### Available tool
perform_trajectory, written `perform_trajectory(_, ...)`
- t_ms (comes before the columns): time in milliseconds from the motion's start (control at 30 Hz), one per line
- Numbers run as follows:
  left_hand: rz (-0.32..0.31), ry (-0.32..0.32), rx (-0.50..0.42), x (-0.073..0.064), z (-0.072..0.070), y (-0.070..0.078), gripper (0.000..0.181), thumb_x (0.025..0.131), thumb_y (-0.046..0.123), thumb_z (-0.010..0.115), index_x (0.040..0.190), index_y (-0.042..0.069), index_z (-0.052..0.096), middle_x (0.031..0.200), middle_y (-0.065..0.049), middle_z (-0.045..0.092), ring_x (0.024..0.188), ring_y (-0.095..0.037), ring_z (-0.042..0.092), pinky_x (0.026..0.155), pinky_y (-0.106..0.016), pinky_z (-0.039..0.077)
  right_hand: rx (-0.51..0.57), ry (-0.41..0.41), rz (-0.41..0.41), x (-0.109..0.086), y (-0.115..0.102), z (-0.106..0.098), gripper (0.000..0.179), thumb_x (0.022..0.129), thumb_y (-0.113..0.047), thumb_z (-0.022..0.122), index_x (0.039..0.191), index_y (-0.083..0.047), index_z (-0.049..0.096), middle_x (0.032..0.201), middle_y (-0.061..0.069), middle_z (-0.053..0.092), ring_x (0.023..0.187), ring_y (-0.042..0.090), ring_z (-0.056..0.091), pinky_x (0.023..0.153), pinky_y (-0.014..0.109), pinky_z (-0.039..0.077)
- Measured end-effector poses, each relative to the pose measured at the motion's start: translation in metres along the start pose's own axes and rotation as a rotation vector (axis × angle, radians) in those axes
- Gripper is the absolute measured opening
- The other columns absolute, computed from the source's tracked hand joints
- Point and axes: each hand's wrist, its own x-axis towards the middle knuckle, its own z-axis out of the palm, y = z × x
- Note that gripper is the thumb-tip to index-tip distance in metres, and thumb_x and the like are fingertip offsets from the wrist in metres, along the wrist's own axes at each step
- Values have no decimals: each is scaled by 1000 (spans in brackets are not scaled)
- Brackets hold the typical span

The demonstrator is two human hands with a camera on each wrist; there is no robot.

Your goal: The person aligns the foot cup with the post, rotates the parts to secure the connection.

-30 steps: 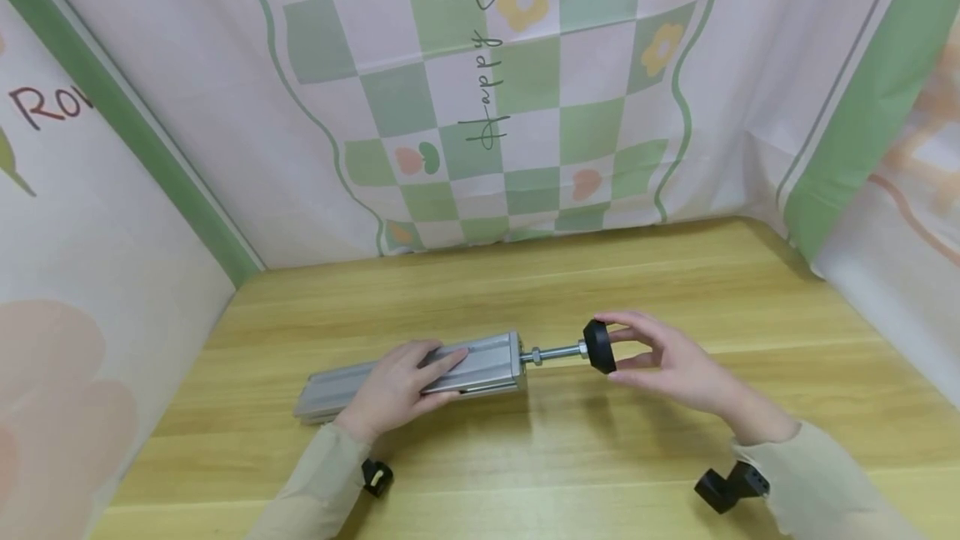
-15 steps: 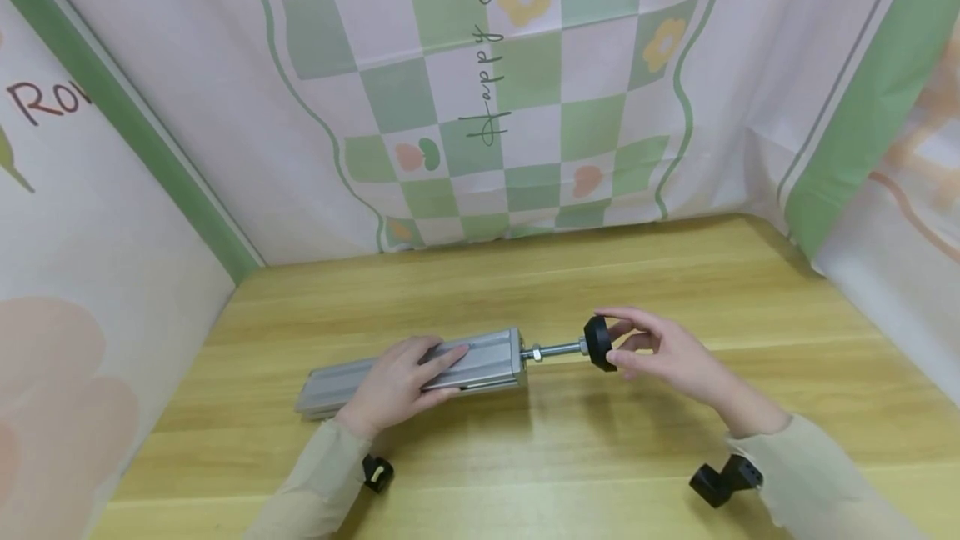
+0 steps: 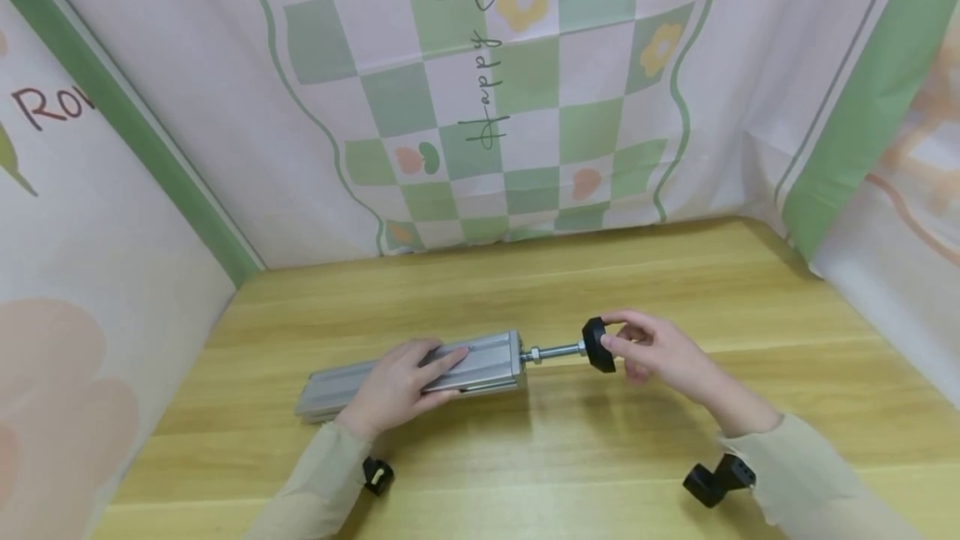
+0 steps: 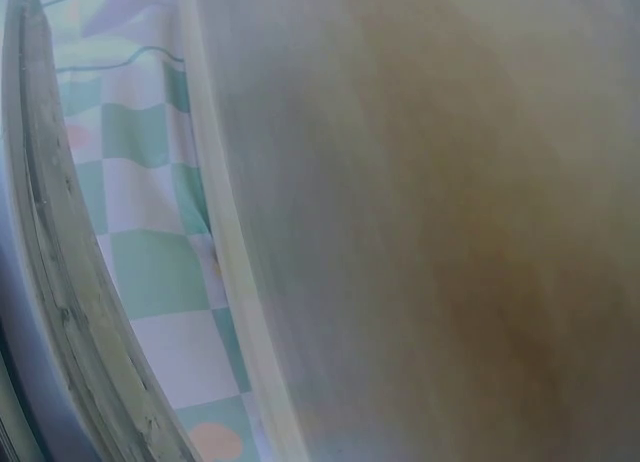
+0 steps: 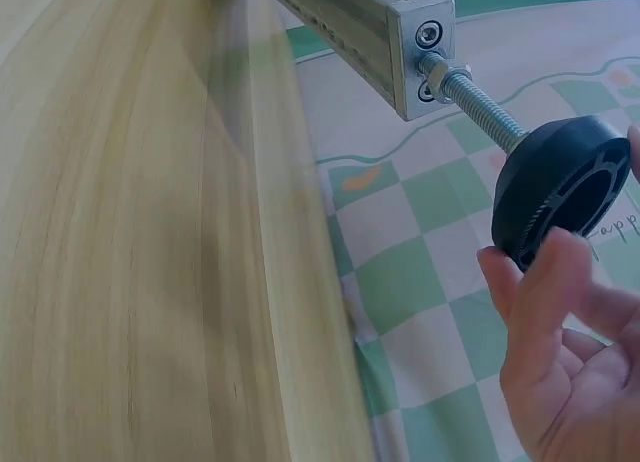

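My left hand (image 3: 397,382) grips a grey aluminium profile (image 3: 491,361) from above, its index finger stretched along the top and the thumb at the near side. From the profile's right end cap a threaded rod (image 5: 485,107) with a hex nut (image 5: 440,77) sticks out. It ends in a round black levelling foot (image 3: 598,346), held off the table. My right hand (image 3: 663,357) pinches this foot, thumb on its face and index finger at the top rim. In the right wrist view the foot's hollow, ribbed underside shows, with fingers at its edge. The left wrist view catches only the profile's side (image 4: 75,282).
A wood-grain table (image 3: 480,473) lies under both hands. Behind it hangs a green and white checked cloth (image 3: 525,136), with more printed cloth at left and right. Black wrist cameras hang below the sleeves.
My right thumb has moved up from the foot's lower rim to its face, while the other fingers have dropped below. My left hand and the profile have stayed put.
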Motion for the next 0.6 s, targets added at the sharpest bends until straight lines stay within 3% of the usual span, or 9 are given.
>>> perform_trajectory(200, 3, 3, 7, 0, 1, 0, 61, 95, 58, 29, 130, 17, 60, 109, -13, 60, 93, -24, 63, 82, -38, 54, -4, -15, 47, 2, -2, 1, 51, 98, -30, 51, 131, 8, 42, 81, 8, 57, 56, 13, 51, 50, 31, 49)
perform_trajectory(400, 9, 12, 10, 0, 1, 1, 63, 95, 58, 27, 129, 17, 61, 109, -13, 61, 93, -24, 63, 83, -38, 54, 6, -47, 55, 2, -1, 0, 51, 100, -29, 46, 132, 9, 40, 86, 9, 58, 69, 16, 56, 54, 33, 53)
perform_trajectory(500, 7, 12, 10, 0, 1, 1, 63, 95, 58, 27, 129, 17, 61, 109, -13, 61, 93, -24, 63, 83, -38, 54, 7, -48, 15, 1, 0, -1, 50, 100, -27, 46, 135, 7, 38, 97, 17, 61, 84, 18, 59, 60, 37, 56)
perform_trajectory(600, 6, 15, 4, 0, 1, 1, 62, 95, 58, 28, 129, 17, 61, 109, -13, 60, 93, -24, 63, 83, -38, 54, -33, -22, -98, -2, 1, -1, 50, 97, -20, 52, 138, 5, 37, 118, 24, 56, 98, 12, 57, 69, 33, 57)
